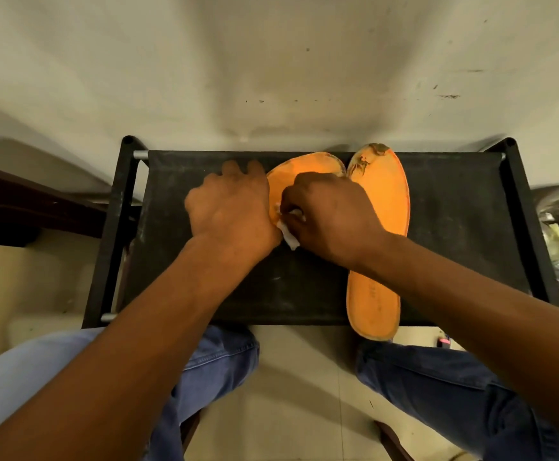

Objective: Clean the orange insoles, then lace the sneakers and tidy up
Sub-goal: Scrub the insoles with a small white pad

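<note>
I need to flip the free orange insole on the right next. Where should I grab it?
Grip the right orange insole at its heel end, coming from the near side: that end overhangs the black fabric shelf's front edge, so fingers fit beneath it.

Warm, dim indoor light cast from above, wall (271, 61) unevenly lit with a brighter band at 12 o'clock, soft shadows thrown under the forearms, wide-angle bending seen toward 3 and 9 o'clock, corners softened and blurred, no glare recorded
</note>
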